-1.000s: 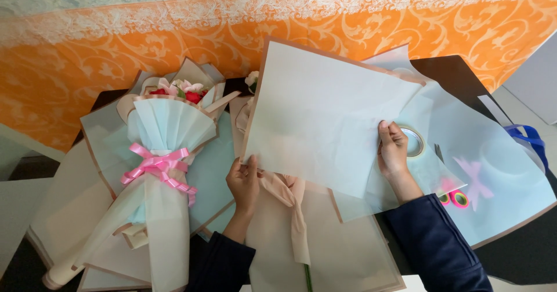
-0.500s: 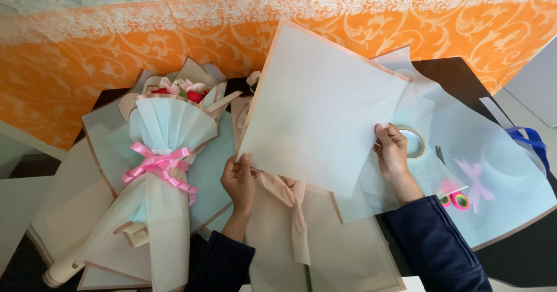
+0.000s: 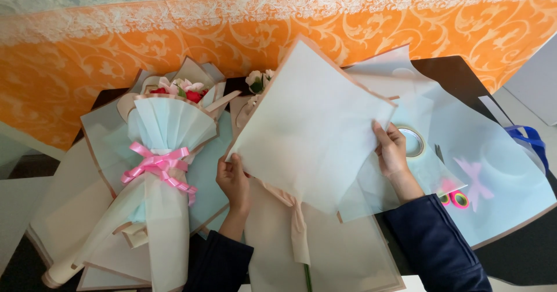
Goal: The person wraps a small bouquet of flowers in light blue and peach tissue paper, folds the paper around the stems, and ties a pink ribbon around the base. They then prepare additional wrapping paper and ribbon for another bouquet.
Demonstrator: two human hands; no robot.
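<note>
Since the earlier frames, the sheet is being lifted and turned clockwise, its top corner now raised towards the orange cloth. It is being pinched at its lower-left edge by the left hand and at its right edge by the right hand, above the half-wrapped stem, with its long diagonal running from lower right to upper left. One bouquet is lying finished with a pink bow; the wrapping of the second is judged barely begun.

Orange scroll-patterned cloth behind dark table; pale green band above; perhaps daylight.
</note>
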